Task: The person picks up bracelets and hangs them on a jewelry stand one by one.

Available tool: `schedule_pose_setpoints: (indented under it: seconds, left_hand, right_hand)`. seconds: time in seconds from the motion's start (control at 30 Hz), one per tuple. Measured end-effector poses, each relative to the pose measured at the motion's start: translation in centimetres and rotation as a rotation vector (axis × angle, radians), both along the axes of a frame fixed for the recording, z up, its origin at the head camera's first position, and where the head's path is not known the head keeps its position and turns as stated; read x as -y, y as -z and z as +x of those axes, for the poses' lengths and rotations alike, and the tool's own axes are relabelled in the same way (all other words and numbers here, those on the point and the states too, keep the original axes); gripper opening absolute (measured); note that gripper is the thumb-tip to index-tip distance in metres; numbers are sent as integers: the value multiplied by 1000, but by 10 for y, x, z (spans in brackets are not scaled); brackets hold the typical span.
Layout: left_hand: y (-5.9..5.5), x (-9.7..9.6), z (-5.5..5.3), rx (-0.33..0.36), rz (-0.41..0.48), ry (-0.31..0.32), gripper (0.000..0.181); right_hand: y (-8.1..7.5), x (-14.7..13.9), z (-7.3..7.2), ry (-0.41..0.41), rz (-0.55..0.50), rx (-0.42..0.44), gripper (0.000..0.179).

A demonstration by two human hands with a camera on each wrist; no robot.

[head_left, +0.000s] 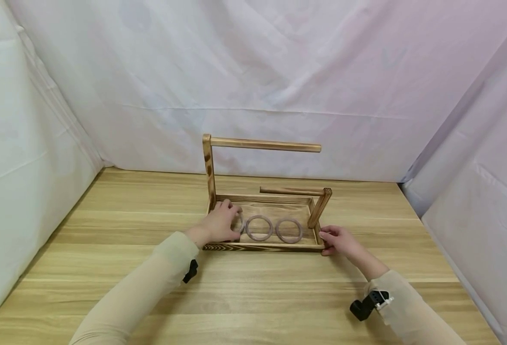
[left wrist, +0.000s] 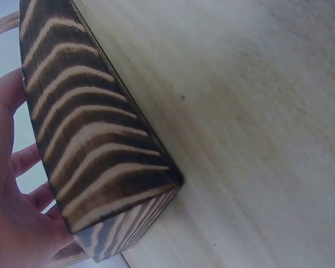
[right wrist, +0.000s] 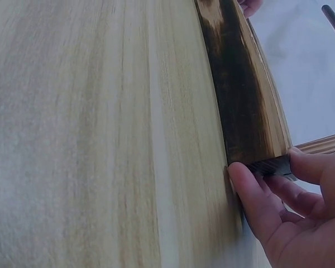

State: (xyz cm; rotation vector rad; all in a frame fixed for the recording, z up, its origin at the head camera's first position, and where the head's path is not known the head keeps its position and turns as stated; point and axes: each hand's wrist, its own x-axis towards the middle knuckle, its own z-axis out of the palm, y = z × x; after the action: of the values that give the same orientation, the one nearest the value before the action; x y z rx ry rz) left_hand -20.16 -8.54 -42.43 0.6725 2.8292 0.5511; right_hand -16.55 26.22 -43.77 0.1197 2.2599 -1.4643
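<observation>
A wooden tray stand with dark scorched grain sits on the table. Three greyish-mauve rings lie in a row inside it: a left ring, a middle ring and a right ring. My left hand reaches over the tray's left end, thumb and fingers curved about the left ring and partly covering it. In the left wrist view, the front wall hides part of that left hand. My right hand holds the tray's right end near the front corner, its fingers against the end face.
From the tray's left end rises a tall post with a long horizontal bar. A shorter post at the right bears a lower bar pointing left. Pale cloth hangs behind and beside the wooden table.
</observation>
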Motion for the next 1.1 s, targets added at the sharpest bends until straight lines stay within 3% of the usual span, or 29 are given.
schedule_pose_setpoints:
  seconds: [0.33,0.7,1.1]
  left_hand:
    - [-2,4,-2,-43,121,-25,56]
    - [-6,2,-3,3,227,-104,57]
    - [-12,0,-7,-15,316,-134,61]
  right_hand:
    - [-2,0,2,-5,-7,1,48]
    - [-2,0,1,-9,2,3,47]
    - [-2,-1,1,-11,-8,8,48]
